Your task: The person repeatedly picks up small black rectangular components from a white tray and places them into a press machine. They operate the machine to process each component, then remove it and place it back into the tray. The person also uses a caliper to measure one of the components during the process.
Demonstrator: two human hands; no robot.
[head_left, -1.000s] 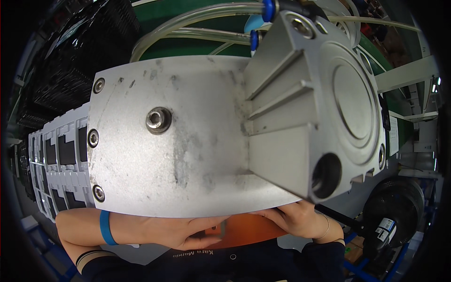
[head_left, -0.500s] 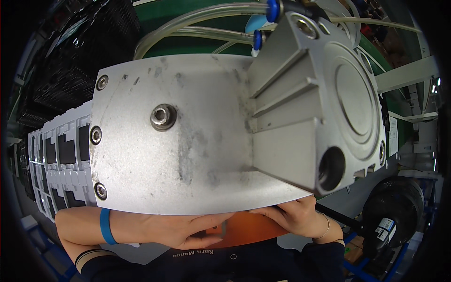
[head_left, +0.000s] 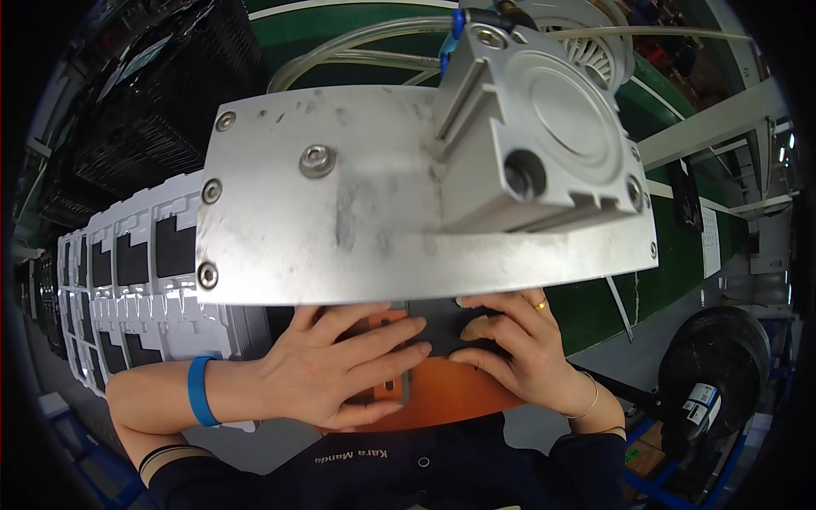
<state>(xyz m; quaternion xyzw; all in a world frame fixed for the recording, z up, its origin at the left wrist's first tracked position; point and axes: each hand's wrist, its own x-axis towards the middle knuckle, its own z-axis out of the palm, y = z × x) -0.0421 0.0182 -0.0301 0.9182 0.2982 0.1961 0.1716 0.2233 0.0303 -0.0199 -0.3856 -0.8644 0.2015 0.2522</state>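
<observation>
My left hand [head_left: 348,361] lies with fingers stretched and spread across an orange slotted block [head_left: 391,387] with a grey edge. Facing it, my right hand [head_left: 518,344] has bent fingers standing apart. Pale covers show on some of its fingertips, which rest by a dark flat surface [head_left: 438,327] between the hands. Nothing plainly shows in its grasp. An orange curved surface [head_left: 459,395] lies on the near side. Just beyond my fingers, a silver metal plate [head_left: 280,229] with screws carries a block-shaped pneumatic cylinder [head_left: 544,127] and hides what is beneath.
White plastic trays [head_left: 136,272] are stacked at left, with black crates [head_left: 161,93] behind them. Clear air hoses [head_left: 365,38] run to the cylinder. A black fan [head_left: 714,365] stands at right, beside the green bench top [head_left: 595,314].
The plate and cylinder appear farther away and smaller in view. Both hands show more fully; my left fingers have spread over the orange block, and my right hand has come out from the plate's edge.
</observation>
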